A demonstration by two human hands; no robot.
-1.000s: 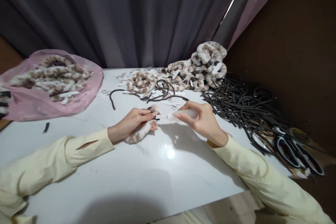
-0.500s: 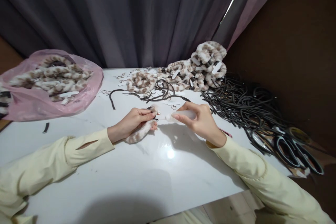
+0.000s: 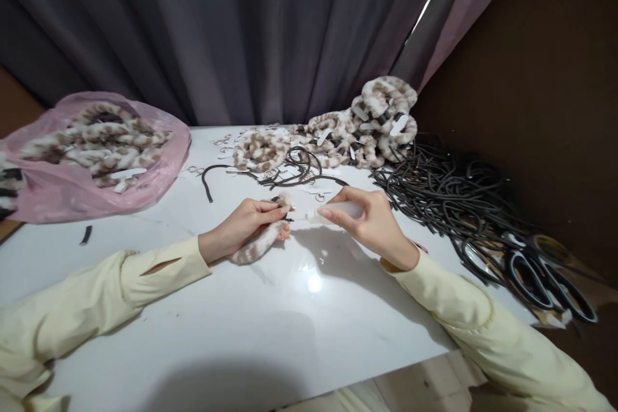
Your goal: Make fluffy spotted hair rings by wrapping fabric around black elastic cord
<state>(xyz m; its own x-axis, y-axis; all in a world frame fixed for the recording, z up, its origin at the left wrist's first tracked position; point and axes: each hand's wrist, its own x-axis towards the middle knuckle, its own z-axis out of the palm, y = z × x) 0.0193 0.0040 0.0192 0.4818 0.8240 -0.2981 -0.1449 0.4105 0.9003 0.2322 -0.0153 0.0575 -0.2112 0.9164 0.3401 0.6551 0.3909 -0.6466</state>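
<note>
My left hand [image 3: 253, 222] pinches a brown-and-white fluffy loop [image 3: 259, 246] just above the table, with its fingers closed round it. Dark ends poke out of the fluff by the fingertips, facing right. In my right hand [image 3: 371, 225] is a white squeeze bottle [image 3: 348, 208], lying nearly level between thumb and fingers. Its narrow nozzle points left at those dark ends, a short gap from them. Part of the bottle is hidden by the hand. Behind both hands lie loose black cords [image 3: 302, 167].
At the left, a pink plastic bag [image 3: 167, 170] holds more fluffy loops. Finished-looking fluffy loops with white tags are piled [image 3: 386, 103] at the back. A heap of black cords [image 3: 444, 190] and large scissors [image 3: 528, 280] lie right. Small metal rings [image 3: 224, 141] are scattered behind.
My right hand and the bottle have shifted very slightly to the right. The left hand and the fluffy loop stay nearly still.
</note>
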